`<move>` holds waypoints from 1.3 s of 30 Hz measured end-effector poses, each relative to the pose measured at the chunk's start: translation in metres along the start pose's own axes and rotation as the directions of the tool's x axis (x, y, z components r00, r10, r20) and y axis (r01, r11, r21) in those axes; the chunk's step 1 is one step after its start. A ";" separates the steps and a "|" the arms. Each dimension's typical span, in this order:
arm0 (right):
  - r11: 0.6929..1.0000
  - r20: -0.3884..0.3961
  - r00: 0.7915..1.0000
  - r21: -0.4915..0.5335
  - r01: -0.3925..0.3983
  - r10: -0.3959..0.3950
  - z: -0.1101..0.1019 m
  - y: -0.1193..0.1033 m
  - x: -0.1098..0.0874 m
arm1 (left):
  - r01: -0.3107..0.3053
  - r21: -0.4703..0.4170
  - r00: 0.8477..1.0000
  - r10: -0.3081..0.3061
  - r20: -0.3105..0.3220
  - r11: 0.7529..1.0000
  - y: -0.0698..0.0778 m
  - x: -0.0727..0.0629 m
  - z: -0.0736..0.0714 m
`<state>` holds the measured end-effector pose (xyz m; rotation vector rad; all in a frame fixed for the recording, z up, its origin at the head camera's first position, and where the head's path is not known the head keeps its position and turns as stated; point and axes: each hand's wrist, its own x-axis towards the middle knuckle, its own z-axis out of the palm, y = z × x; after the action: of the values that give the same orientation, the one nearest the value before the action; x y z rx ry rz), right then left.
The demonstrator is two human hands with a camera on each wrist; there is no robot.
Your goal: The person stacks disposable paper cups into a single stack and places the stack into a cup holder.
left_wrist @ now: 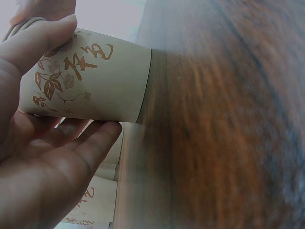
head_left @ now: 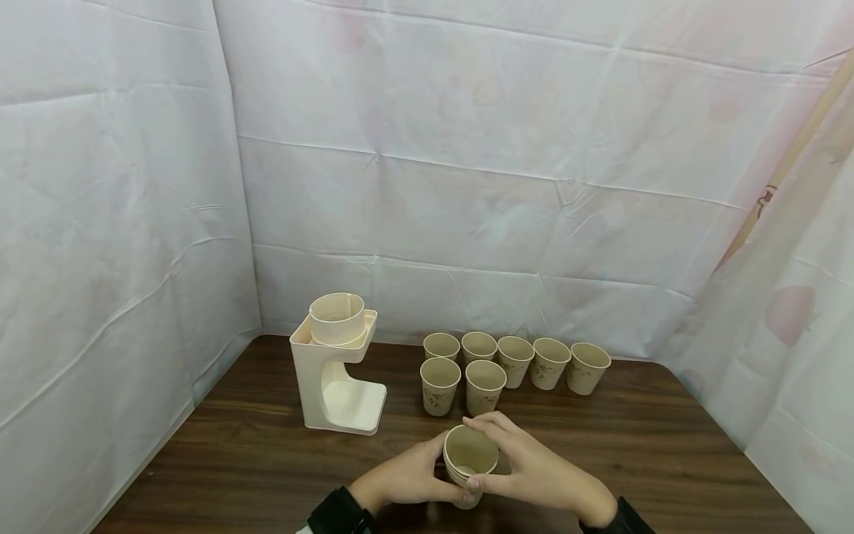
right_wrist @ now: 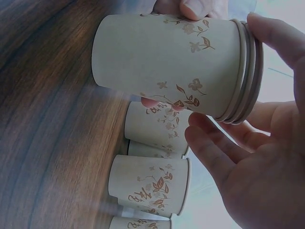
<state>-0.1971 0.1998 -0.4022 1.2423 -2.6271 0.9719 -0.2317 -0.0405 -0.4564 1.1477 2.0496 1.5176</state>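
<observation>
A short stack of nested beige paper cups point(head_left: 471, 449) stands upright near the front of the table, with several rims showing at its top. My left hand point(head_left: 419, 472) grips its side, thumb in front and fingers behind. From the other side, my right hand point(head_left: 527, 466) holds the stack at the rims between thumb and fingers. In the left wrist view, the outer cup point(left_wrist: 112, 81) shows brown leaves and lettering, its base right at the wood. The right wrist view has the layered rims point(right_wrist: 245, 71) between the right thumb and fingers point(right_wrist: 209, 148).
Behind the stack, more paper cups stand upright in a front pair point(head_left: 439, 386) and a back row point(head_left: 549, 365). A cream stand point(head_left: 310, 386) with a round open cylinder point(head_left: 337, 319) on top is at the left. White cloth point(head_left: 467, 185) hangs behind the dark wooden table point(head_left: 640, 445).
</observation>
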 end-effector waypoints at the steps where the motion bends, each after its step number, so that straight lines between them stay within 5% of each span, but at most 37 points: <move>1: 1.000 0.000 1.000 0.001 0.000 0.000 0.000 0.000 0.000 | 0.001 0.001 1.000 -0.001 -0.001 1.000 0.000 0.000 0.000; 23: 1.000 0.039 0.999 0.002 -0.027 0.027 -0.003 0.002 0.001 | -0.002 0.024 1.000 0.003 -0.001 1.000 0.001 0.001 -0.001; 39: 0.997 -0.071 0.996 -0.065 -0.052 0.047 -0.023 -0.001 0.006 | 0.016 -0.002 1.000 -0.016 -0.009 1.000 -0.001 0.001 -0.001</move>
<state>-0.2049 0.2085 -0.3819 1.1131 -2.6255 0.9095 -0.2332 -0.0398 -0.4565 1.1238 2.0581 1.5193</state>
